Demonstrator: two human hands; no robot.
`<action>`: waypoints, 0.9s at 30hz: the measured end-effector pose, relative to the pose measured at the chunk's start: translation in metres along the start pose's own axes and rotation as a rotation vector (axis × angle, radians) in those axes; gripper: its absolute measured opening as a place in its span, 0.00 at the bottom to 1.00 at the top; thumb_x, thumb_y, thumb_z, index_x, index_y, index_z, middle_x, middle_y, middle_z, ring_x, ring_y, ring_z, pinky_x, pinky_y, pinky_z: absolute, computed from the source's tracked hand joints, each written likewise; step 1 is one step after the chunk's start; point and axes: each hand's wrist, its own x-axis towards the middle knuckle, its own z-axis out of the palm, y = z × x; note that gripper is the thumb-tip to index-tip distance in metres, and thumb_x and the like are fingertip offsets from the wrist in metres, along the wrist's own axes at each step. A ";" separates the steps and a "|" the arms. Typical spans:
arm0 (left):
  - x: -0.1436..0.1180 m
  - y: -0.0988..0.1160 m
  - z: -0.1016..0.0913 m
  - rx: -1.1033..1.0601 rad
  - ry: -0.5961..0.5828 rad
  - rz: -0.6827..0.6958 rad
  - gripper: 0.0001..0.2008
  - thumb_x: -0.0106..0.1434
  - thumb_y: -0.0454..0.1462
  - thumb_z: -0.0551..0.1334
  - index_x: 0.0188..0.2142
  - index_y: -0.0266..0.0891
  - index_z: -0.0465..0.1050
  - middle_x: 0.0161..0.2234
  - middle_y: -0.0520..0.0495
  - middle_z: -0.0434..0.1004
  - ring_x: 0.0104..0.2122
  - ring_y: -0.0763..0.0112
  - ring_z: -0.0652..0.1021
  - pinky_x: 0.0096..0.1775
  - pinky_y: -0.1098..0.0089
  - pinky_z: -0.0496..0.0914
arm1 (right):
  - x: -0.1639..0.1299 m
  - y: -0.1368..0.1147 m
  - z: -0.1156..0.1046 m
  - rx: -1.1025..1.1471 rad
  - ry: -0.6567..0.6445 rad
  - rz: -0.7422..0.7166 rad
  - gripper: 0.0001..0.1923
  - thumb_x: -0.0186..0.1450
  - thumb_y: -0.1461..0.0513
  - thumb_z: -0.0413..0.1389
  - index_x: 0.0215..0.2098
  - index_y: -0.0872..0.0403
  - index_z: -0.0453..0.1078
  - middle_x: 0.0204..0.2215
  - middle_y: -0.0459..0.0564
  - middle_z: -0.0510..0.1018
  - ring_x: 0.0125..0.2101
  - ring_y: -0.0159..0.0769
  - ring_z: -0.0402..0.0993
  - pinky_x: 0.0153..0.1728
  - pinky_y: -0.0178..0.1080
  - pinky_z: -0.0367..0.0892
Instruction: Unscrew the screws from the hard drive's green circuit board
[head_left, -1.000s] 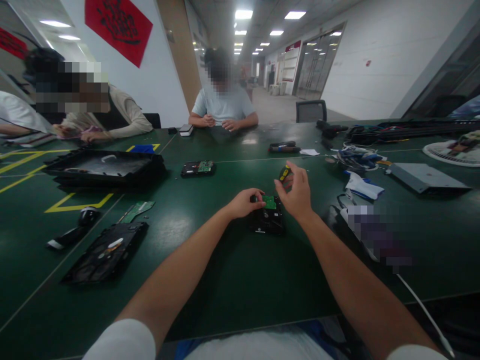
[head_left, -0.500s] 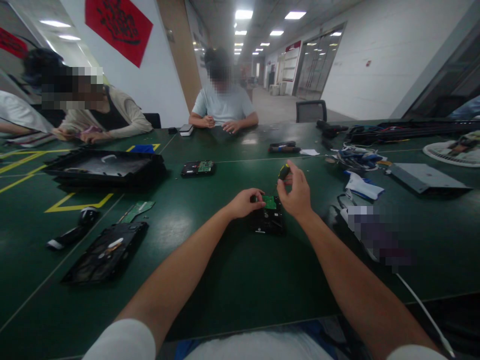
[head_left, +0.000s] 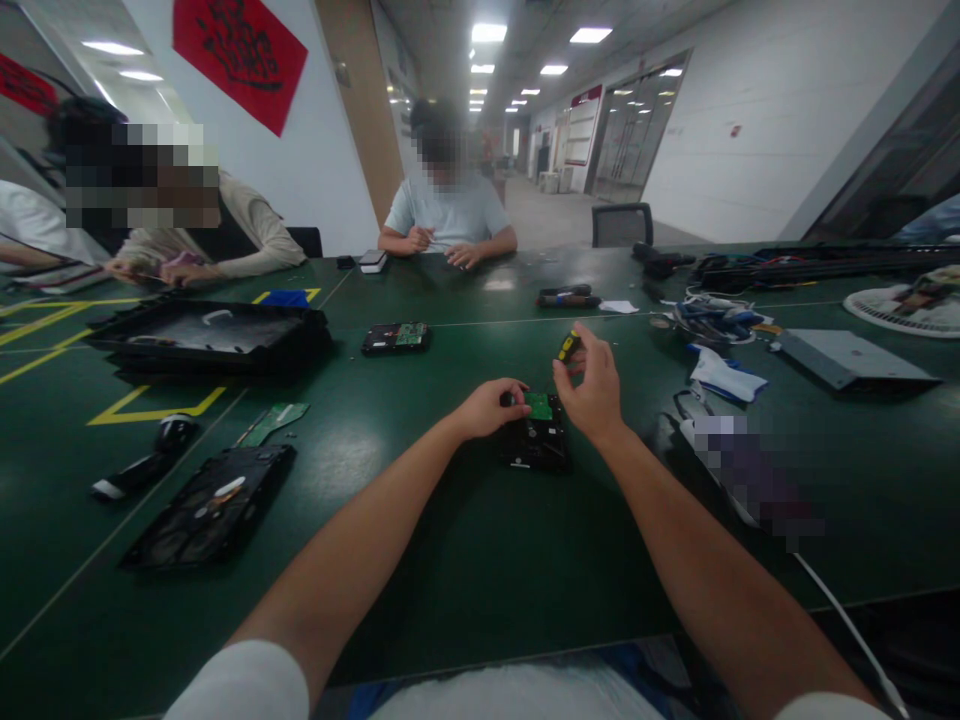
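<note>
While the left hand (head_left: 487, 407) is still pinching the hard drive (head_left: 537, 440) steady on the table (head_left: 450, 560), the right hand (head_left: 592, 390), fingers closed around the screwdriver (head_left: 568, 347), is barely shifting, suggesting a screw is being turned.

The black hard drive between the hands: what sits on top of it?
A small green circuit board lies on the far end of the black hard drive. The left hand rests at its far-left corner; the right hand holds a yellow-black screwdriver above. The tip is hidden.

ceiling panels bright | table glare (soft) | edges warped, blurred
</note>
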 end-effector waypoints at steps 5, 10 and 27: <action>0.000 -0.001 0.000 -0.012 0.007 0.024 0.07 0.62 0.39 0.69 0.33 0.40 0.74 0.55 0.43 0.77 0.52 0.60 0.77 0.59 0.57 0.65 | -0.001 0.001 0.000 0.013 0.001 -0.007 0.34 0.68 0.61 0.55 0.71 0.49 0.52 0.49 0.57 0.70 0.40 0.43 0.75 0.40 0.50 0.79; 0.000 0.000 0.000 0.001 -0.004 0.003 0.07 0.61 0.40 0.69 0.33 0.40 0.74 0.55 0.43 0.77 0.52 0.59 0.77 0.60 0.57 0.65 | -0.001 0.001 0.000 0.014 -0.006 0.011 0.34 0.69 0.60 0.54 0.71 0.48 0.52 0.49 0.57 0.70 0.38 0.42 0.75 0.39 0.49 0.79; 0.000 0.003 -0.001 0.000 -0.007 -0.027 0.07 0.61 0.40 0.69 0.33 0.40 0.74 0.56 0.44 0.76 0.53 0.59 0.76 0.59 0.56 0.65 | 0.000 -0.004 -0.002 0.025 -0.008 0.016 0.32 0.69 0.59 0.54 0.69 0.48 0.54 0.50 0.57 0.70 0.38 0.41 0.74 0.39 0.49 0.79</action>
